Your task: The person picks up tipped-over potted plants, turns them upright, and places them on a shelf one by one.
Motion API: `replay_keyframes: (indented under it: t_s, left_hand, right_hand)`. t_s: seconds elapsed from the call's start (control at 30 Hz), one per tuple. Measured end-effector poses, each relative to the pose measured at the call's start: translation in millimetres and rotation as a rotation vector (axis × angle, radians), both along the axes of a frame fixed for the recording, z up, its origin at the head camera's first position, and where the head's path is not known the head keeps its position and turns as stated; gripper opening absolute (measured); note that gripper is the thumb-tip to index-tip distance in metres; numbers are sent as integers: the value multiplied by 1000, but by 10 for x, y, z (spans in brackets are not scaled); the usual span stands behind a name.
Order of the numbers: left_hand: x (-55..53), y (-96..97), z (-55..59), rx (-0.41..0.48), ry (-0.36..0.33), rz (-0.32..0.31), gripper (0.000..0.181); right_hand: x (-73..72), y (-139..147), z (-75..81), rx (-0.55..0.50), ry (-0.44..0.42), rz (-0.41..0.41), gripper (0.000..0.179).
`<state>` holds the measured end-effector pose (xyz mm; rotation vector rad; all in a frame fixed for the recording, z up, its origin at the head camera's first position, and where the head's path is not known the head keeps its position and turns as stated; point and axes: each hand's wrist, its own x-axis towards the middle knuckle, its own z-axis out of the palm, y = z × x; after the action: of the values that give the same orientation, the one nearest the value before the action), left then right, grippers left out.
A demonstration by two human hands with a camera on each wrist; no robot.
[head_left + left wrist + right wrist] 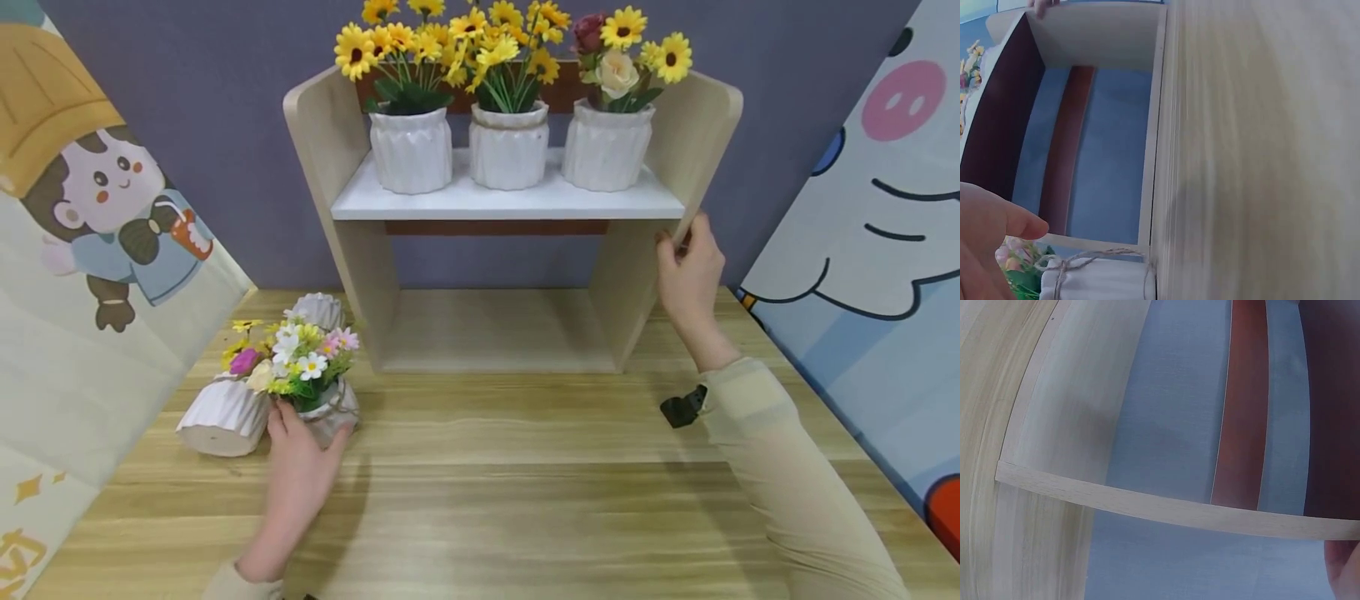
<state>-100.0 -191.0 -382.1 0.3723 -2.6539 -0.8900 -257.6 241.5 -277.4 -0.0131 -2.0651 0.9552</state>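
In the head view my left hand (300, 467) is at a white ribbed pot (330, 412) tied with twine, holding white, pink and yellow artificial flowers (307, 354). Its fingers and thumb are spread near the pot; the left wrist view shows the thumb extended beside the twine-tied rim (1097, 275), and contact is unclear. My right hand (692, 271) grips the front edge of the right side panel (637, 275) of a small wooden shelf, just under its white board (510, 200). In the right wrist view only part of that hand (1342, 569) shows beside the panel.
Three white pots (411, 154) with yellow and mixed flowers stand in a row on the upper board. A tipped white pot (225, 417) lies left of the left hand, and another pot (318, 310) is behind the flowers. Cartoon-printed panels (112, 208) flank the wooden table (510, 500).
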Motion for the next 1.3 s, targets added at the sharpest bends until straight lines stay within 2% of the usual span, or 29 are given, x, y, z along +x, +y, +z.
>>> replay_keyframes:
  t_s: [0.1,0.3,0.5,0.6,0.73,0.83,1.03,1.13,1.3]
  left_hand:
    - [-48,1,-21,8,-16,13,98]
    - [-202,-53,-80,23,21,31,102]
    - [-322,-50,-88,78,32,106,104]
    - [-371,-44,-94,108,67,144,103]
    - [-429,-59,-114,120,153,173,95]
    - [-443,-81,-124,106,194,180,87]
    - [-434,-128,-118,61,185,188,81]
    - [-403,-131,-96,40,176,184,77]
    - [-311,-50,-26,5,169,138,73]
  right_hand:
    - [6,-1,7,-3,-3,7,30]
    - [20,3,30,-10,-3,6,31]
    - [27,-1,54,-13,-5,2,30]
    - [23,5,53,-15,-1,2,30]
    - [17,4,58,-21,2,10,30]
    - [16,-4,59,-29,0,16,30]
    - [16,-8,39,-27,4,15,28]
    - [16,-8,28,-22,8,19,28]
    - [8,3,7,-20,8,22,27]
